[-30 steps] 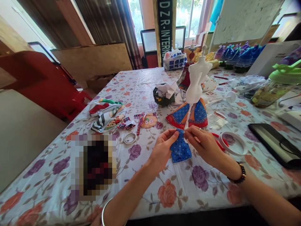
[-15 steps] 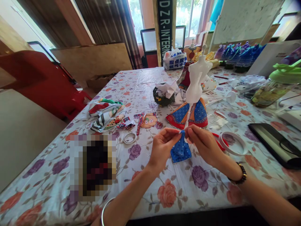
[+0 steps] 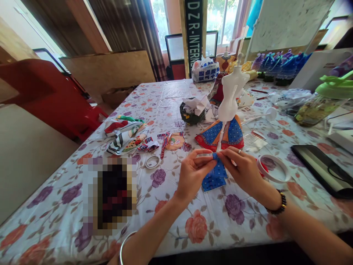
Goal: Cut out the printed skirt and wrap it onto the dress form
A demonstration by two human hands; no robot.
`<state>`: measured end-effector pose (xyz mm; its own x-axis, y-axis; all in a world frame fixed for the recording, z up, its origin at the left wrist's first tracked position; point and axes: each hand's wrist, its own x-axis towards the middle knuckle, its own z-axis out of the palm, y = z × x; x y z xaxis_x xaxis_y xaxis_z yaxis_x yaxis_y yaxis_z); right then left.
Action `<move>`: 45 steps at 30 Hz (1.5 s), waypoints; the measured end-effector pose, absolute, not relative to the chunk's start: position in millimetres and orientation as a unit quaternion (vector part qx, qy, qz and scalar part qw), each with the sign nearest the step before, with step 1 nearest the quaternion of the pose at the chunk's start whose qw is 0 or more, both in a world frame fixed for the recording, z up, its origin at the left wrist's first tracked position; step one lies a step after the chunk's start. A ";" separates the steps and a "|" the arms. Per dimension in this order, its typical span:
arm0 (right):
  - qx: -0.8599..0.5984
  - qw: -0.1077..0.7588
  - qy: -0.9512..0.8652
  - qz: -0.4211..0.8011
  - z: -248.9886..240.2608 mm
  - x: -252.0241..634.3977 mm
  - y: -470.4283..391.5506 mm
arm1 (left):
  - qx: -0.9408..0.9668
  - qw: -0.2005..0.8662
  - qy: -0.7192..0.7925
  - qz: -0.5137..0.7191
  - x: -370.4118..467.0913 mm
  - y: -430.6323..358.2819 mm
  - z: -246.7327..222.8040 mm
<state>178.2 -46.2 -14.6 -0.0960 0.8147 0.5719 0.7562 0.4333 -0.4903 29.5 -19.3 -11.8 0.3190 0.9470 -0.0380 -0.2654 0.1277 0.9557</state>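
Observation:
A blue dotted piece of fabric (image 3: 220,169) hangs from the fingertips of both hands, just above the tablecloth. My left hand (image 3: 193,171) pinches its top edge from the left. Close beside it, my right hand (image 3: 241,165) pinches the same edge from the right, a ring on one finger. Under the hanging part lies more blue dotted cloth (image 3: 213,184); whether it is the same piece I cannot tell. Directly behind the hands is a small white mannequin (image 3: 231,92), with a blue, orange and red skirt piece (image 3: 211,136) spread flat around its foot.
Left of my hands lie a tape roll (image 3: 152,162), a patterned cut-out (image 3: 174,141) and crumpled fabrics (image 3: 127,136). A dark basket (image 3: 190,117) holds white scraps. To the right are a white ring-shaped roll (image 3: 285,175), a black-edged case (image 3: 325,171) and a green-lidded jug (image 3: 317,106).
The fabric's upper part has unfolded and now hangs flatter, slanting to the right. My right fingers have shifted slightly along its top edge; my left hand stays nearly in place.

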 end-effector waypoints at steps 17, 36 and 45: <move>-0.524 0.422 -0.737 0.070 -14.7 179.3 -47.8 | 0.508 0.646 0.345 0.453 31.0 -16.8 -16.6; -0.490 0.391 -0.778 0.044 -20.4 181.8 -44.2 | 0.475 0.655 0.384 0.445 31.3 -19.1 -18.1; -0.512 0.395 -0.761 0.051 -15.6 179.6 -46.5 | 0.509 0.619 0.383 0.459 31.6 -17.3 -20.7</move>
<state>179.6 -46.5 -15.6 -0.1629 0.8193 0.5497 0.7393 0.4703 -0.4819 31.6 -17.3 -20.7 0.2848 0.9586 -0.0068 -0.1791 0.0602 0.9820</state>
